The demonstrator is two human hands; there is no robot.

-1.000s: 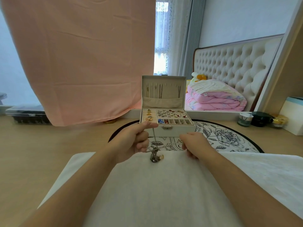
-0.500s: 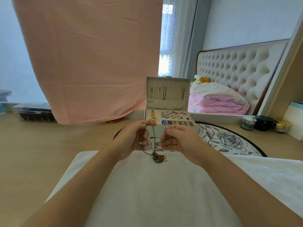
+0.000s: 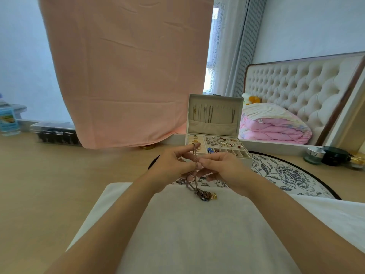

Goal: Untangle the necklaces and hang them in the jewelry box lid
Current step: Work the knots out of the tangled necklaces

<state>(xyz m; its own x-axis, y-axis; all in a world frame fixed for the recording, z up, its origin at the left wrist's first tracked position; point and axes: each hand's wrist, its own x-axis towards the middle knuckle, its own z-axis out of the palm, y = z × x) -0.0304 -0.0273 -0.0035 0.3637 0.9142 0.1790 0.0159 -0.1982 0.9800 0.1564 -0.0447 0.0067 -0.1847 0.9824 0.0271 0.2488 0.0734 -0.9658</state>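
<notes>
Coppery chain of the necklaces (image 3: 194, 155) runs down the centre of the frame, from the left hand's (image 3: 171, 168) raised forefinger to its thumb, which presses the chain against the fingers. The right hand (image 3: 224, 168) meets it from the right, with thumb and forefinger pinching the same strand just beside the left thumb. Below both hands the chains hang to a knotted clump with dark and gold pendants, which rests on the upper edge of a white cloth (image 3: 197, 234) spread across the lower half of the frame.

Just behind the hands stands the box (image 3: 245, 161), open, with small pieces sorted in its compartments. Its lid (image 3: 213, 126) stands upright, and several chains already hang in it above a pocket. The box sits on a round floral mat (image 3: 286, 175), on a pale wooden table (image 3: 49, 184).

A pink curtain (image 3: 126, 76) fills the upper left. At the right are a tufted headboard (image 3: 296, 86) and a folded pink quilt (image 3: 274, 127). Small jars (image 3: 333, 155) stand at the right edge, and a bottle (image 3: 7, 117) and a dark tray (image 3: 55, 133) at the left.
</notes>
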